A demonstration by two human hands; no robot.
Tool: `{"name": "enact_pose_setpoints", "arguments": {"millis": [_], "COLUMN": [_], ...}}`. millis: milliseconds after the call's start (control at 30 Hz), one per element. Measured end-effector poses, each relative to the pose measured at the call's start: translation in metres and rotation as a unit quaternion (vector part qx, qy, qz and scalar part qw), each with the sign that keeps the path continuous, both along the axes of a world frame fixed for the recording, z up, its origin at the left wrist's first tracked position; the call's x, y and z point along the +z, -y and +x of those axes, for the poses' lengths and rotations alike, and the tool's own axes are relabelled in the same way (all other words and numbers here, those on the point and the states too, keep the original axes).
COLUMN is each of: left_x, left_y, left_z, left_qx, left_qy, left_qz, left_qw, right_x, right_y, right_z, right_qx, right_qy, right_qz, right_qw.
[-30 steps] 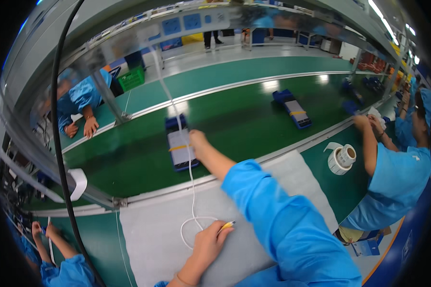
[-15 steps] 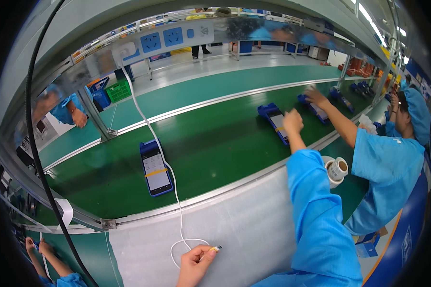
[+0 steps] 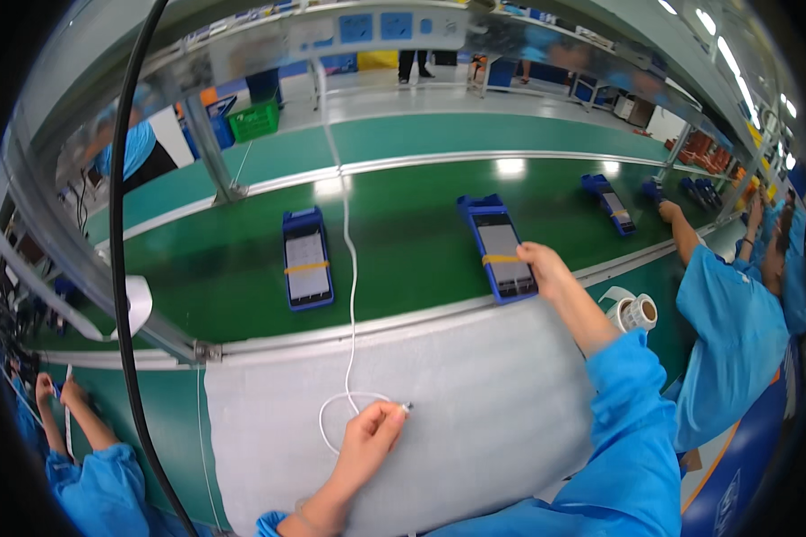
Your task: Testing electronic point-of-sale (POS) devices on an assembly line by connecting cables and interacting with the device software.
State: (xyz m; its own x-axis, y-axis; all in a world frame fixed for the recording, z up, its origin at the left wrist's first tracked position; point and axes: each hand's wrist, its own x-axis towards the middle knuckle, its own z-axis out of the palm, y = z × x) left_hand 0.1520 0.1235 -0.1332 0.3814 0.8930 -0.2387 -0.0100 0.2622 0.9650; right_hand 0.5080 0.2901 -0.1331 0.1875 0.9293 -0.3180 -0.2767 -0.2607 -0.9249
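My left hand point(image 3: 370, 438) pinches the plug end of a white cable point(image 3: 352, 295) above the grey mat. The cable makes a loop beside that hand and runs up toward the socket strip. My right hand point(image 3: 546, 268) is closed on the right edge of a blue handheld terminal point(image 3: 500, 242), with fingers partly hidden. This terminal has a lit screen and a yellow band across it, and lies tilted near the front rail of the green belt. A similar terminal point(image 3: 308, 259) with a yellow band rests farther left on the belt, just left of the cable.
Another terminal point(image 3: 611, 206) lies farther right on the belt point(image 3: 403, 242). White label rolls point(image 3: 638, 311) stand right of the mat point(image 3: 475, 403). A co-worker point(image 3: 734, 331) reaches toward the belt at right; another's hands point(image 3: 63, 394) show at lower left. A black cable point(image 3: 121, 268) hangs at left.
My right hand has closed on the terminal, which now lies nearer the front rail. My left hand still holds the plug. The whole view has shifted; the co-worker's hand has moved farther right.
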Motion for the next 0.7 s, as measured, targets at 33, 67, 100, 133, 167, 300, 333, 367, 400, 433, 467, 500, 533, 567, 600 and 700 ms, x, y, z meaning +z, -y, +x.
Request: {"name": "enact_pose_setpoints", "arguments": {"millis": [33,67,100,133,167,300,333,367,400,433,467,500,533,567,600,700], "left_x": [-0.002,-0.003,-0.003,-0.002,-0.002,-0.001,0.000,0.001,0.002,0.001,-0.002,-0.004,-0.006,-0.008,-0.010,-0.014], "left_y": [0.000,-0.001,0.001,0.001,-0.002,-0.001,0.000,0.002,0.003,0.002,0.002,0.002,0.002,0.002,0.003,0.001], "left_z": [0.001,0.004,0.008,0.009,0.013,0.014,0.014,0.014,0.015,0.015,0.015,0.014,0.015,0.016,0.016,0.015], "left_qx": [0.013,0.036,0.057,0.067,0.038,-0.004,-0.001,-0.008,-0.017,-0.016,-0.025,-0.032,-0.030,-0.031,-0.032,-0.040], "left_qy": [0.001,0.065,0.128,0.129,0.156,0.222,0.223,0.202,0.181,0.182,0.179,0.174,0.175,0.166,0.156,0.147], "left_qz": [-0.012,-0.033,-0.054,-0.066,-0.070,-0.080,-0.084,-0.091,-0.097,-0.099,-0.104,-0.108,-0.109,-0.099,-0.089,-0.071], "left_qw": [1.000,0.997,0.989,0.987,0.985,0.972,0.971,0.975,0.979,0.978,0.978,0.978,0.978,0.981,0.983,0.986], "right_x": [-0.003,0.001,0.007,0.014,0.013,0.003,0.004,0.004,-0.001,-0.001,-0.001,-0.001,-0.002,-0.003,-0.004,-0.004], "right_y": [0.022,0.045,0.073,0.097,0.117,0.161,0.166,0.170,0.173,0.176,0.178,0.180,0.181,0.182,0.183,0.184], "right_z": [-0.021,-0.048,-0.069,-0.083,-0.091,-0.119,-0.125,-0.129,-0.130,-0.131,-0.131,-0.132,-0.132,-0.132,-0.132,-0.134], "right_qx": [0.038,0.040,0.039,0.082,0.119,0.138,0.144,0.149,0.147,0.148,0.147,0.147,0.149,0.148,0.146,0.139], "right_qy": [-0.033,-0.036,-0.039,-0.037,-0.037,-0.084,-0.102,-0.121,-0.111,-0.110,-0.102,-0.094,-0.094,-0.084,-0.075,-0.075], "right_qz": [0.004,-0.006,-0.016,-0.018,-0.019,-0.020,-0.011,-0.001,0.015,0.012,0.017,0.021,0.019,0.021,0.023,0.031], "right_qw": [0.999,0.999,0.998,0.996,0.992,0.987,0.984,0.981,0.983,0.983,0.984,0.984,0.984,0.985,0.986,0.987]}}
